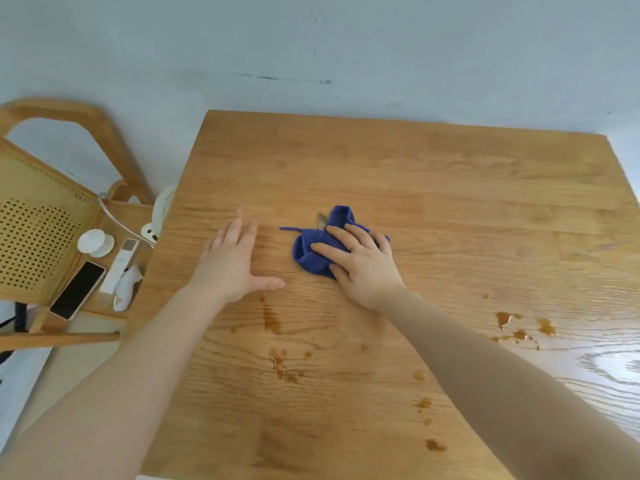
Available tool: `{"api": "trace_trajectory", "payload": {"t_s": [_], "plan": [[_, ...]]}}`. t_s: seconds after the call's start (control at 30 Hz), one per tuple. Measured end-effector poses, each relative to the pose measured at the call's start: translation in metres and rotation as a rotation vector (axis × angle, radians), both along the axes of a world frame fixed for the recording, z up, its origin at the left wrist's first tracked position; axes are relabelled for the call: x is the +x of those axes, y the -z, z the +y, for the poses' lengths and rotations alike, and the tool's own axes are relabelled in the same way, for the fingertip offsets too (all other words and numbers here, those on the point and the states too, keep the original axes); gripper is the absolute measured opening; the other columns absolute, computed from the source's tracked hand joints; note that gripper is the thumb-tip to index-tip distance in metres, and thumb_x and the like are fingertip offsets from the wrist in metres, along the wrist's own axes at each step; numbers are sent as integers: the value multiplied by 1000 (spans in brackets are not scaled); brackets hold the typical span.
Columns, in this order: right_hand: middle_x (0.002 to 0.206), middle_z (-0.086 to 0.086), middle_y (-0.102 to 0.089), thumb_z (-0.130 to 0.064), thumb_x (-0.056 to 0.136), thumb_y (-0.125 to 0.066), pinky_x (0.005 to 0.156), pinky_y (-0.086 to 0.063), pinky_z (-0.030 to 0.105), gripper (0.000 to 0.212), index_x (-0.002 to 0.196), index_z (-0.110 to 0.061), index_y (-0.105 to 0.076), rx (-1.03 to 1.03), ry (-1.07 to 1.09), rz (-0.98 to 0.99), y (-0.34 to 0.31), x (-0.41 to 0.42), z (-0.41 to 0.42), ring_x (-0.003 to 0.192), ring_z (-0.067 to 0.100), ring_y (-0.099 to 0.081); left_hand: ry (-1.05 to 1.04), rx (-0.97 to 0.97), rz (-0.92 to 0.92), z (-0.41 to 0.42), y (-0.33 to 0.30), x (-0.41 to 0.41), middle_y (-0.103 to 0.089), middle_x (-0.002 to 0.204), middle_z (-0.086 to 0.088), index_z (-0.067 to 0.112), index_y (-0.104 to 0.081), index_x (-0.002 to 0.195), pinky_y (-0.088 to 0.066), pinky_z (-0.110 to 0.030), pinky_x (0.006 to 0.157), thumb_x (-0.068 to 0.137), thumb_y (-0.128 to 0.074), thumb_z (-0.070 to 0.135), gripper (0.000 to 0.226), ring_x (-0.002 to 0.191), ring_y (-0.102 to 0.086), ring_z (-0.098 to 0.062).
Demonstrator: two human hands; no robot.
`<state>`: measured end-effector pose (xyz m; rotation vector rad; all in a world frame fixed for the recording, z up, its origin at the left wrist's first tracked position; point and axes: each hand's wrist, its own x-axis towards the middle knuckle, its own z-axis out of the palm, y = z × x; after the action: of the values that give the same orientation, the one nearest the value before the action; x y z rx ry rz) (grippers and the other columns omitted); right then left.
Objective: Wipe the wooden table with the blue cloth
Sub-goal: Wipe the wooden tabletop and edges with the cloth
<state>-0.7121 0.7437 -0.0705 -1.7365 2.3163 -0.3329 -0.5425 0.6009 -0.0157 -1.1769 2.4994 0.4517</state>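
My left hand (232,261) lies flat on the tabletop (450,188), fingers straight, holding nothing. Blue cloth (313,252) bunched mid-table under right hand (360,263), fingers spread, pressing down. Brown spills (519,329) lie nearer me, both sides; right hand is closer.

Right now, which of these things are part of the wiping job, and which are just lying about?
Part of the job: blue cloth under the right hand; wooden table; brown spills; left hand flat on the table.

Lying about: phone, remote and white knob-shaped object on the chair.
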Motion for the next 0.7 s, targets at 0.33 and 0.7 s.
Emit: {"api": "trace_trajectory", "payload": {"t_s": [0.33,0.7], "plan": [[151,4,-31,-32,95,-37,109,-11,54,41,135,-38,-41,28,245,45,0,14,-32,139,32,-22,156,-29,-79,-21,17,22,16,157,1,25,8,149,1,-38,118,66,-63,69,118,146,7,-20],[154,-2,-21,-37,97,-31,108,-10,53,41,138,-43,-31,96,330,45,-3,9,-72,141,27,-13,162,-17,-50,-25,23,19,15,157,-1,23,7,149,-3,-37,118,65,-65,68,119,146,6,-23]]}}
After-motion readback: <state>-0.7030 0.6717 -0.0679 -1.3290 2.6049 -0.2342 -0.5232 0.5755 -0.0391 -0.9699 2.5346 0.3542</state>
